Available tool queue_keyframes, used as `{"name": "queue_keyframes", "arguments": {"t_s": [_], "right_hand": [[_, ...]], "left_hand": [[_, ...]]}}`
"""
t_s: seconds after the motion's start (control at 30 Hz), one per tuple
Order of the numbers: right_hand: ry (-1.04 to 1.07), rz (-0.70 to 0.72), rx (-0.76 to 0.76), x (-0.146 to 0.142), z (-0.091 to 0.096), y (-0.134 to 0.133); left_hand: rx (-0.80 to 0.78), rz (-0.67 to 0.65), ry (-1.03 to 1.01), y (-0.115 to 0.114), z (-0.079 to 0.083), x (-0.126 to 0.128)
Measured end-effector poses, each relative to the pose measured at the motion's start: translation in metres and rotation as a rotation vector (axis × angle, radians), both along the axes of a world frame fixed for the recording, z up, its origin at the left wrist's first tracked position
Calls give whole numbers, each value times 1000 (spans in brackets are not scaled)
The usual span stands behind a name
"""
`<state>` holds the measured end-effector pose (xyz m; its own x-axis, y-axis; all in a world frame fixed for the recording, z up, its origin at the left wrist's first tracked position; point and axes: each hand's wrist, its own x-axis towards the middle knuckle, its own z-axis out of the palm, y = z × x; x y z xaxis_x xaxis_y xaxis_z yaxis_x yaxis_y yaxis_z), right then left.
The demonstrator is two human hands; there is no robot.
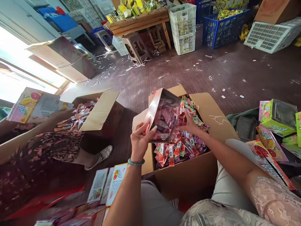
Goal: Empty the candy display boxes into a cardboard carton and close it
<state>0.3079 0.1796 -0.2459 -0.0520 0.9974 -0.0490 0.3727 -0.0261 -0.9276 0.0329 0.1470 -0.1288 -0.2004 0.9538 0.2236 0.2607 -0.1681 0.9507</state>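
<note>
My left hand point(141, 138) grips a printed packing box point(154, 108) by its near left side, thumb over the edge. The box is tilted, its clear plastic face toward me, with reddish shapes visible through it. At its right edge my right hand point(190, 123) has its fingers closed around a few small red sachets point(182, 108); the fingers partly hide them. Both hands are above a large open carton point(185, 171) filled with loose red, pink and green sachets point(171, 153).
Left, another person's arm point(47, 121) holds a printed box point(35, 105) beside a second carton point(101, 114) of sachets. Printed boxes point(277, 117) pile up at right; flat ones point(116, 180) lie lower left. Behind are a wooden table point(141, 23), stool point(136, 47) and crates point(184, 29).
</note>
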Motion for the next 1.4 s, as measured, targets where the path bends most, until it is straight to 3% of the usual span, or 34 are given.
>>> {"name": "queue_keyframes", "arguments": {"t_s": [0.23, 0.37, 0.5, 0.7, 0.8, 0.97, 1.1, 1.23, 1.4], "right_hand": [[-134, 68, 66, -8, 0, -1], [-248, 32, 100, -16, 4, -3], [-328, 46, 204, -21, 7, -6], [-413, 180, 376, -23, 7, -8], [-433, 283, 478, -24, 7, 1], [-489, 408, 544, -28, 13, 32], [-482, 541, 599, -35, 17, 49], [-448, 646, 587, -52, 21, 56], [-456, 648, 585, -69, 30, 63]], "left_hand": [[71, 35, 15, -5, 5, -10], [51, 12, 36, -6, 8, -8], [64, 27, 26, -4, 7, -6], [-45, 6, -60, -1, 5, -5], [-173, -59, -156, 2, 1, -6], [-262, -38, -409, 5, 0, -20], [-368, -71, -472, 3, -1, -36], [-378, -39, -503, 5, -7, -45], [-411, -100, -527, 2, -5, -50]]}}
